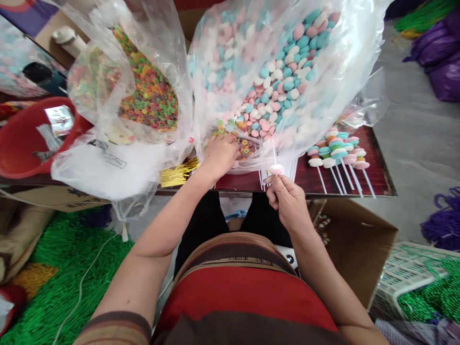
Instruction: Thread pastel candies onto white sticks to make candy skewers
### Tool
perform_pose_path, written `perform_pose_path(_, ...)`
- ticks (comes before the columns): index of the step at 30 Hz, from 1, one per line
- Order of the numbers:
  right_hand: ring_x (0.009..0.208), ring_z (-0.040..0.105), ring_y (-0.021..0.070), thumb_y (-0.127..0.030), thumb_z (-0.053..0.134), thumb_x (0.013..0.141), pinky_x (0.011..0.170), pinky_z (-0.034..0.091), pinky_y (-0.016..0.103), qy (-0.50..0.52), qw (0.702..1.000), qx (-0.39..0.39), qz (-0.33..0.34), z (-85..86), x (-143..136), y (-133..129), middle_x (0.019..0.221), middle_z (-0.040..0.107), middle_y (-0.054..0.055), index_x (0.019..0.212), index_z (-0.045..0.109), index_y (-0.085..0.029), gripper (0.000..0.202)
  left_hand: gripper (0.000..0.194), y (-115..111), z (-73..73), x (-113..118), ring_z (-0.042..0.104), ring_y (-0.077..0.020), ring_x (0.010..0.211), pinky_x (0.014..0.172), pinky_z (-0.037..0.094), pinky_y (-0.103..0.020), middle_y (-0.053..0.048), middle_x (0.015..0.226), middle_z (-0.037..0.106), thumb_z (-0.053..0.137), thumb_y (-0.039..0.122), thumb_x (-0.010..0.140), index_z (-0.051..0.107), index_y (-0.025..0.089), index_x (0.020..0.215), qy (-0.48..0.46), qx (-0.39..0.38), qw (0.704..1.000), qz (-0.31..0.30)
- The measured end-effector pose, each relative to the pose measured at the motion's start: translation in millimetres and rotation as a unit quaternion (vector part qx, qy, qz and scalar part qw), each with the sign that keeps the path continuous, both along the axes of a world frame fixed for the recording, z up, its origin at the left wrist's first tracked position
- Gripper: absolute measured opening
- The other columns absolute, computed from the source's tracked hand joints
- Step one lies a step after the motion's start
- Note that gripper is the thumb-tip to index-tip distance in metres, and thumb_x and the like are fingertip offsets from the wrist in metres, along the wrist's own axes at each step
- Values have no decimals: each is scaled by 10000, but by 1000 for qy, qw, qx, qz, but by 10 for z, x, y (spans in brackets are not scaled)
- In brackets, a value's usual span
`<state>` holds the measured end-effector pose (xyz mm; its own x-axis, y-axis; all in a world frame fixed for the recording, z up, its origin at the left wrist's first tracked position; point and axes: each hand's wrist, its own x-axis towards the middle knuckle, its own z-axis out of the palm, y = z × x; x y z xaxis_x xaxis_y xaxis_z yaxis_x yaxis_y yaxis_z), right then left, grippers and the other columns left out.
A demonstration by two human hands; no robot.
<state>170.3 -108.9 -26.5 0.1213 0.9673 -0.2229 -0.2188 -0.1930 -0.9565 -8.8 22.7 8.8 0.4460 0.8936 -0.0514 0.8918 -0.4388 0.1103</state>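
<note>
My right hand (287, 196) pinches a white lollipop stick. A pink-and-white marshmallow disc (276, 169) is threaded on it, and the bare tip points up and away from me. My left hand (222, 154) reaches into small sugared ring candies (245, 146) at the mouth of a clear bag; its fingertips are hidden among them. Behind, a large bag holds pink, white and blue marshmallow discs (276, 96). More white sticks (290, 168) lie under and beside my right hand. To the right rest several finished candy skewers (338, 149) with stacked discs and rings.
A clear bag of ring candies (147, 93) stands left of the marshmallows. Gold twist ties (178, 173) lie at the table edge. At far left sits a red basin (21, 139). Below right are an open cardboard box (354, 244) and a white basket (406, 275).
</note>
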Motion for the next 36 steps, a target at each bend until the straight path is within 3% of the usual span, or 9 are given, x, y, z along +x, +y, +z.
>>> perform_pose_path(8,413,294,64,-693,694,883,401,195,222,-15,1000,-9,-6,34,-8,11,495,404,-89,883,676,-199,494,212,115,-260,180,615,-349,1210,1016,448,-502,-152,1159,728,584,162,952,788,200,996,-69,36,997,-28)
perform_pose_path(15,412,310,61,-697,676,893,410,196,224,-29,999,-10,9,19,-88,28,497,428,-88,875,655,-207,491,267,-79,-248,232,613,-319,1186,1016,451,-455,-161,1144,740,478,147,1014,728,148,1109,-67,52,995,-46)
perform_pose_path(26,413,300,62,-708,684,878,409,179,228,-42,999,-15,3,-16,-62,43,498,430,-86,871,657,-202,507,268,-120,-311,237,624,-299,1139,989,457,-425,-149,1135,741,466,105,996,718,145,1076,-48,62,994,-72)
perform_pose_path(36,424,294,67,-685,684,885,407,177,225,-55,998,-27,-2,-45,-27,65,514,422,-87,954,699,-199,490,281,-148,-381,424,615,-307,1135,981,430,-430,-157,1100,739,459,131,1019,736,152,1063,-92,65,992,-48)
